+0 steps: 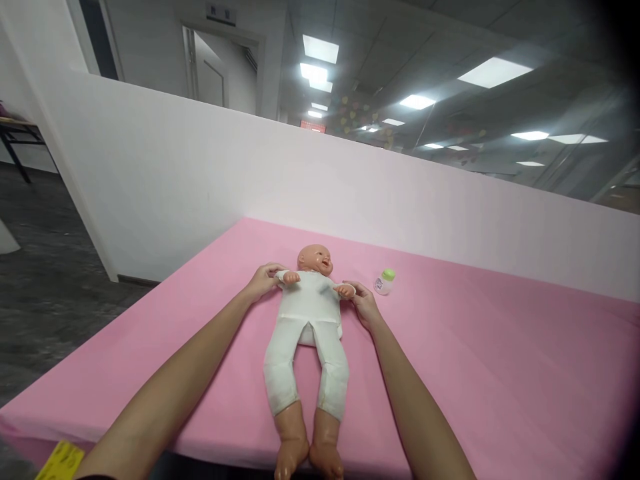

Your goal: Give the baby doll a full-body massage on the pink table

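both hands on a baby doll (309,320) lying face up on the pink tabletop (475,360).
left hand (263,281) pinches its white cloth sleeve cuff; right hand (364,305) holds the other plastic wrist. doll's toes cut off below; a small green-capped bottle (385,281) stands near.

Pink table (500,373) bare right of doll (307,320); bottle (384,281) near doll's arm; white wall (350,187) blocks behind.

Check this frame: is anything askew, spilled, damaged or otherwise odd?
Nothing is spilled or broken. The baby doll lies face-up on the pink sheet, feet over the near edge. The left hand and right hand are at its arms. The small bottle stands upright.
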Tool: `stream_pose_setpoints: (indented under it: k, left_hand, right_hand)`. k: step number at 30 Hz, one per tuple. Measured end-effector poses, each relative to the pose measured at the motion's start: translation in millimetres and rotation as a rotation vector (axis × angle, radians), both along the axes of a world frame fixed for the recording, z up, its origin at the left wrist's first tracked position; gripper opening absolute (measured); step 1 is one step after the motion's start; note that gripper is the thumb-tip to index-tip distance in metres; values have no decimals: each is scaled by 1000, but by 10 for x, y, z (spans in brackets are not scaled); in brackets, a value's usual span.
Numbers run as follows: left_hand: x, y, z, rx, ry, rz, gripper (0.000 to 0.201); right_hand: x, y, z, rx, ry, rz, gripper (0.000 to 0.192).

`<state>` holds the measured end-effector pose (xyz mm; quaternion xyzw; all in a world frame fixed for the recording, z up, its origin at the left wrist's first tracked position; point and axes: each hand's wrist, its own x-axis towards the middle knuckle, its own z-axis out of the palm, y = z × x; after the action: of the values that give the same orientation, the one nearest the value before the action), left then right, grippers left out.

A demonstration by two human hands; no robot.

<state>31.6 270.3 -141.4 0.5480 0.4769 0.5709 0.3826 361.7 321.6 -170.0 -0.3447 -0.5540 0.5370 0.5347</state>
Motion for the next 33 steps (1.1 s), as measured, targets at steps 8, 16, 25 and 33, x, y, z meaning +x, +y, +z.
stream_pose_setpoints:
  k: [8,16,25,33]
  left_hand:
    - [-12,23,-21,-29,80,84,42]
    - [19,31,30,-169,321,283,42]
    - [36,28,35,-94,344,260,42]
    - [-5,58,-19,-87,80,217,63]
  right_hand:
    - [-28,3,49,-52,15,-41,37]
    - [-59,54,18,-154,-33,-140,40]
    - [-79,53,24,-159,-13,-172,35]
    - [-83,54,6,-113,62,-169,42]
